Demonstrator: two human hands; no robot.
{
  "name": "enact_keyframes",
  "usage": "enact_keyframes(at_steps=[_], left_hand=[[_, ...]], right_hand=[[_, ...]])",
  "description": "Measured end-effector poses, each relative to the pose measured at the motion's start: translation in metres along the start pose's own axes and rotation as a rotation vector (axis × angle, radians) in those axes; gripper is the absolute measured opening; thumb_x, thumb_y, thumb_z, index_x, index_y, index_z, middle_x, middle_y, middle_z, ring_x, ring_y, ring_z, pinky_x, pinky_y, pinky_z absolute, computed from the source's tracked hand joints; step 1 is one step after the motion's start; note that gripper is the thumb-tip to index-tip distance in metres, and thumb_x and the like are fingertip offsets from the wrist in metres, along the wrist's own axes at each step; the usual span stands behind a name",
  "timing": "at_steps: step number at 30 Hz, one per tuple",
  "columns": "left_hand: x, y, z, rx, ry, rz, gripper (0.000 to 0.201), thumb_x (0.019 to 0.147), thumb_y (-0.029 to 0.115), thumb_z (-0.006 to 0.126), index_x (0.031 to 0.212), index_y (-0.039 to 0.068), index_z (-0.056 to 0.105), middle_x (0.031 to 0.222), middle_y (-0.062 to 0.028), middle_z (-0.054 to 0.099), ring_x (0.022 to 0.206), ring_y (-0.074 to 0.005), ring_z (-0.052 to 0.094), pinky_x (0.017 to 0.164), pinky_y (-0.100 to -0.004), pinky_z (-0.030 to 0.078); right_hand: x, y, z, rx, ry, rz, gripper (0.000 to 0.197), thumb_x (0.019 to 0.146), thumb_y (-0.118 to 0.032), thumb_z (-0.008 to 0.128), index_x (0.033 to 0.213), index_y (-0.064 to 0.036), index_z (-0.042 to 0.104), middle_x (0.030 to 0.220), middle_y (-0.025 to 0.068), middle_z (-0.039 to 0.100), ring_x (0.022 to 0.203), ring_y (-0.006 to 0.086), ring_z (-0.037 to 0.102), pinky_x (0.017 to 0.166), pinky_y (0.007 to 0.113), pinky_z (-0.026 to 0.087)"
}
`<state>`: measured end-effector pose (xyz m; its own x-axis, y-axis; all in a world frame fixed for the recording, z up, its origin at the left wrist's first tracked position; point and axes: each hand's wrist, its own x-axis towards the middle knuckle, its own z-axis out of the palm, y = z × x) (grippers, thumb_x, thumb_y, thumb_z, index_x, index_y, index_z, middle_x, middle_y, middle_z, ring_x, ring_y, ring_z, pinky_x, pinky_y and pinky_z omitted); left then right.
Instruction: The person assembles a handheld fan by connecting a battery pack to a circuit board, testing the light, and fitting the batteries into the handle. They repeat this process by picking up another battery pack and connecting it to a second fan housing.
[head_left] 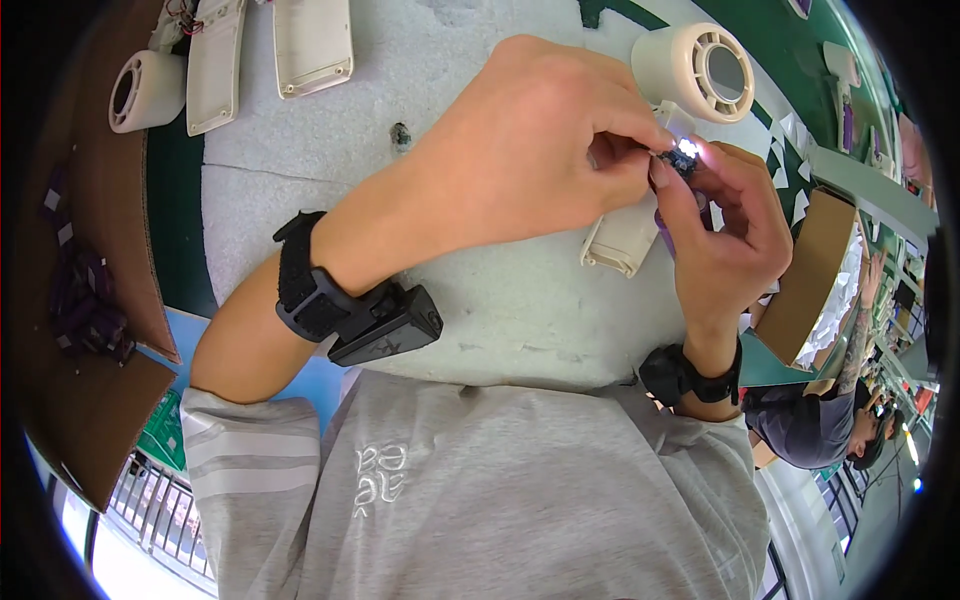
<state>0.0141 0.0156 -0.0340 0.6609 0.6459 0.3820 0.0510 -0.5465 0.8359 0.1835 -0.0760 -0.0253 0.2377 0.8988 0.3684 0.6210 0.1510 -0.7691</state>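
Note:
Over the right side of the table, my left hand [550,150] reaches across with thumb and forefinger pinched at a small dark electronic part [682,160]. A bright white light glows on that part. From the other side my right hand [735,220] grips the same part between thumb and fingers. Below the hands lies an opened cream handheld fan: its round head [695,75] shows past my fingers, and its hollow handle [617,243] comes out under them. Something purple [664,232] sits beside the handle, mostly hidden by my right hand.
Cream casing halves [313,45] and another round fan head [148,92] lie at the far left. A cardboard box [95,400] with purple pieces stands at left. At right is a box [808,275] of white pieces; a person [815,425] works beyond it.

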Motion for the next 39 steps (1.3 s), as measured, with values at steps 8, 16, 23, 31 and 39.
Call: enact_keyframes(at_steps=[8,16,23,31,39], left_hand=[[-0.006,0.008,0.007,-0.124,-0.027,-0.209,0.034,0.071,-0.006,0.065,0.103,0.004,0.065,0.094,-0.0075,0.064,0.075,-0.0166,0.064,0.068,-0.0255,0.053],[-0.006,0.009,0.011,-0.136,-0.02,-0.235,0.041,0.07,-0.009,0.062,0.108,0.006,0.062,0.099,-0.0064,0.065,0.073,-0.0172,0.062,0.065,-0.0276,0.053],[-0.007,0.01,0.013,-0.159,0.012,-0.299,0.039,0.07,-0.009,0.062,0.106,0.007,0.062,0.1,-0.0051,0.065,0.068,-0.0186,0.062,0.061,-0.028,0.053],[-0.006,0.012,0.013,-0.177,0.021,-0.332,0.039,0.07,-0.01,0.061,0.105,0.006,0.062,0.1,-0.007,0.065,0.067,-0.0187,0.062,0.059,-0.028,0.052],[-0.005,0.012,0.016,-0.217,0.064,-0.306,0.026,0.073,-0.002,0.059,0.098,0.006,0.057,0.079,-0.0116,0.06,0.067,-0.0333,0.059,0.055,-0.0412,0.047]], right_hand=[[-0.002,-0.004,-0.003,0.097,-0.022,0.117,0.022,0.07,0.004,0.077,0.089,0.0008,0.067,0.09,0.0083,0.064,0.063,0.0082,0.059,0.051,0.02,0.044],[0.0,-0.004,-0.006,-0.109,-0.063,-0.008,0.025,0.065,0.006,0.076,0.088,-0.0007,0.07,0.086,0.0102,0.064,0.068,0.0165,0.062,0.056,0.024,0.047],[-0.001,-0.008,-0.002,-0.143,-0.018,0.022,0.031,0.061,0.009,0.076,0.089,-0.0009,0.071,0.084,0.0117,0.065,0.068,0.0188,0.063,0.057,0.026,0.048],[0.001,-0.007,-0.005,-0.177,-0.035,-0.003,0.035,0.059,0.01,0.077,0.091,-0.0012,0.071,0.083,0.0128,0.065,0.065,0.0185,0.063,0.054,0.025,0.048],[0.004,-0.017,-0.009,-0.285,-0.106,-0.002,0.033,0.06,0.009,0.078,0.091,-0.0009,0.072,0.082,0.0123,0.064,0.062,0.016,0.062,0.051,0.023,0.046]])
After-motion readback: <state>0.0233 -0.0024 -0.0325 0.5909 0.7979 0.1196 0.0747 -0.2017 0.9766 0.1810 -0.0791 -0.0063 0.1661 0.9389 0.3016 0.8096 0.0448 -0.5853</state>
